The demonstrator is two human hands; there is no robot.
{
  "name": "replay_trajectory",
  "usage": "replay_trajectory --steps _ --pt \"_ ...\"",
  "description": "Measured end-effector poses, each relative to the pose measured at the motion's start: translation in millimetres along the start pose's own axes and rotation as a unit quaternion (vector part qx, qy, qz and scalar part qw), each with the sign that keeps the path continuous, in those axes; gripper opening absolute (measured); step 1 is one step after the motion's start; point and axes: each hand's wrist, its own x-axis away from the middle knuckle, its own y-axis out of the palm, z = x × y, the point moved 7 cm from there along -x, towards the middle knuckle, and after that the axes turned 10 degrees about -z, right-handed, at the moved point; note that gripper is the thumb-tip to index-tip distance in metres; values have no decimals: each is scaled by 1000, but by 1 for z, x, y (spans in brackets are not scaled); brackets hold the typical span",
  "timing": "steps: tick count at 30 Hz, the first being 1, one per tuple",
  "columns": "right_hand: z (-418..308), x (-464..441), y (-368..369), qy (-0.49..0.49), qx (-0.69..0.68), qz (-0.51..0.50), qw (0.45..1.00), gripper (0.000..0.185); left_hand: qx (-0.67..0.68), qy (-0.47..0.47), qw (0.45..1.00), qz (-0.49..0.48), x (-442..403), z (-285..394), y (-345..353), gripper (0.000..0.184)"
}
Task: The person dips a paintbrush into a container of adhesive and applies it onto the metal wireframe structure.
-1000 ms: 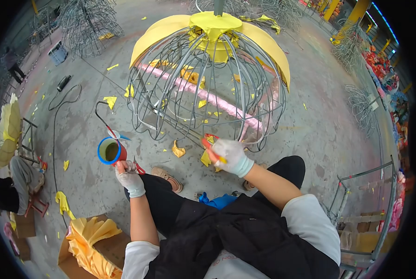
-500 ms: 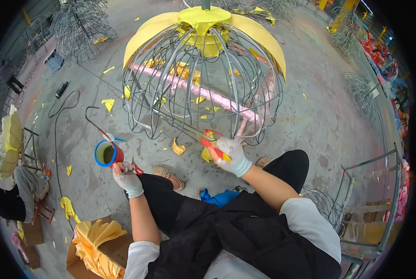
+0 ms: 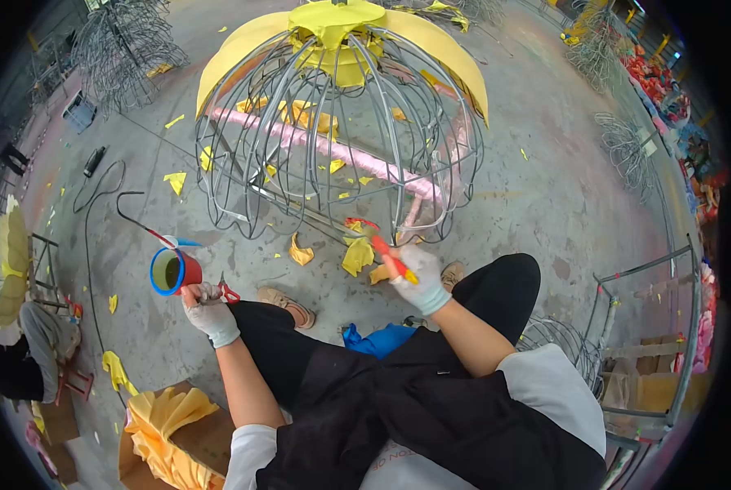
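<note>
My left hand (image 3: pixel 210 314), in a white glove, is closed on a small red bucket (image 3: pixel 190 272) with a blue rim. The bucket tilts toward me, showing a greenish inside. A bent rod rises beside it, and red-handled scissors (image 3: pixel 229 292) hang by the same hand; whether the fingers hold them I cannot tell. My right hand (image 3: pixel 422 282), also gloved, grips a paintbrush (image 3: pixel 388 251) with a red and yellow handle, its head blurred. Beyond it stands a domed wire frame (image 3: pixel 333 155), partly covered by yellow panels (image 3: pixel 435 53) at the top.
Yellow fabric scraps (image 3: pixel 357 256) lie on the concrete floor. A cardboard box (image 3: pixel 198 433) with orange-yellow fabric stands at lower left. A person (image 3: pixel 38 343) sits at far left. A metal rack (image 3: pixel 684 327) stands at right; a cable (image 3: pixel 89 245) runs along the left floor.
The view has shifted, so the scene sits farther left and slightly higher. My right hand with the paintbrush has moved back from the wire frame, rightward. My left hand keeps hold of the bucket.
</note>
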Motion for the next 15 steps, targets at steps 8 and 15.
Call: replay_trajectory --steps 8,15 --pt "-42 -9 24 -30 142 -29 989 10 5 10 1000 13 -7 -5 -3 37" --pt "-7 14 -7 -33 101 25 994 13 11 0 1000 -16 -8 -8 4 36"
